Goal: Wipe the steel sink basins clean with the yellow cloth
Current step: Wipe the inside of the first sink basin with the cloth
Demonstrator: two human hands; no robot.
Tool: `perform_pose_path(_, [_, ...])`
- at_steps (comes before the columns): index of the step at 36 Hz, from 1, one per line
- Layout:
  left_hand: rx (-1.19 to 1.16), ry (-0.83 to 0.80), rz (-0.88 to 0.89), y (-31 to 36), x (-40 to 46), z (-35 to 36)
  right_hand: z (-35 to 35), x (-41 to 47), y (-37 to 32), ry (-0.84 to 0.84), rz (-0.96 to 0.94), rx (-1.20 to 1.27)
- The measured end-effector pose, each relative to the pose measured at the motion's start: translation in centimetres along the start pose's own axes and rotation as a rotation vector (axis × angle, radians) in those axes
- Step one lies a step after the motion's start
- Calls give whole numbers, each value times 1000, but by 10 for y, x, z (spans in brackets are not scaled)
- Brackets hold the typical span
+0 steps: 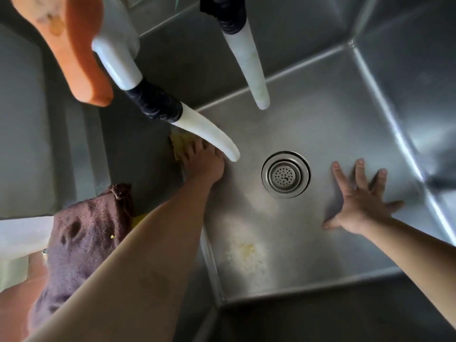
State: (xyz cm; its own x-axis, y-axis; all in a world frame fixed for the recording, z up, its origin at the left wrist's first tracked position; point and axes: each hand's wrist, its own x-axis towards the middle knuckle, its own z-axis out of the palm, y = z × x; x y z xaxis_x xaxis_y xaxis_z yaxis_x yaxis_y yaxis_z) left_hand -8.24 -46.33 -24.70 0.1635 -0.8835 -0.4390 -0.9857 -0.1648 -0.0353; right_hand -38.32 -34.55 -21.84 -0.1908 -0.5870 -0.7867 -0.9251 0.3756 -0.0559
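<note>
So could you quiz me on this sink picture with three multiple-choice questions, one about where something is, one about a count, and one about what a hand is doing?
1. Where is the yellow cloth?
A. At the basin's far left edge, under the left hand
B. Over the drain
C. Draped on a spout

2. How many white spouts hang over the basin?
A. One
B. Two
C. Three

3. What is the right hand doing?
A. Gripping a sponge
B. Turning a tap
C. Resting flat with fingers spread on the basin floor

Answers:
1 A, yellow fabric shows just past the left fingers by the basin's left wall, well left of the drain strainer.
2 B, the left spout and the right spout are the only ones.
3 C, its fingers are straight and splayed on bare steel, holding nothing.
</note>
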Motion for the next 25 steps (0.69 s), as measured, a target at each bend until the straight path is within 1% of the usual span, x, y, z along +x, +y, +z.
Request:
perform_pose_path(3, [78,10,67,-13,-12,16,-2,-2,-1,-7,-10,2])
perform_pose_path(9, [99,-6,139,-13,-68,42,-2,-6,0,-13,-3,-8])
perform_pose_path(11, [97,-36,139,-9,-95,50,-2,-5,1,-15,-3,-2])
perform_pose_path(14, [153,-95,153,-4,-142,63,-2,-4,0,-19,9,-19])
perform_pose_path(17, [231,-137,256,-10,-177,75,2,-4,2,3,8,-22])
perform_pose_path(21, [343,-201,394,-26,-184,76,3,-5,3,30,1,-68])
perform_pose_path(25, [209,-352,385,-33,-171,68,9,-11,1,31,7,-126])
